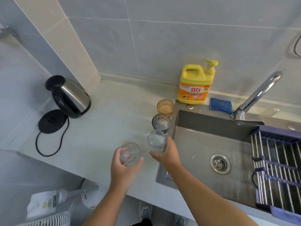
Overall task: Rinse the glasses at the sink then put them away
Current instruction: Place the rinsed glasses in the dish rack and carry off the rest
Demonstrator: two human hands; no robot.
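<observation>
— What are the hands doing?
— The left hand (121,170) grips a rounded glass (130,153) over the counter (114,119). The right hand (169,155) grips a straight glass (156,141) beside the sink (195,144).
— And the others?
— A grey glass (161,123) and an amber glass (165,107) stand on the counter along the sink's left edge.

On the tabletop (114,111) I see a steel kettle (71,97) standing beside its round black base (52,121), whose cord (37,144) loops toward me. A yellow detergent bottle (194,85) stands at the wall, a blue cloth (220,104) just right of it. A rack of metal bars (276,168) is at the far right.
</observation>
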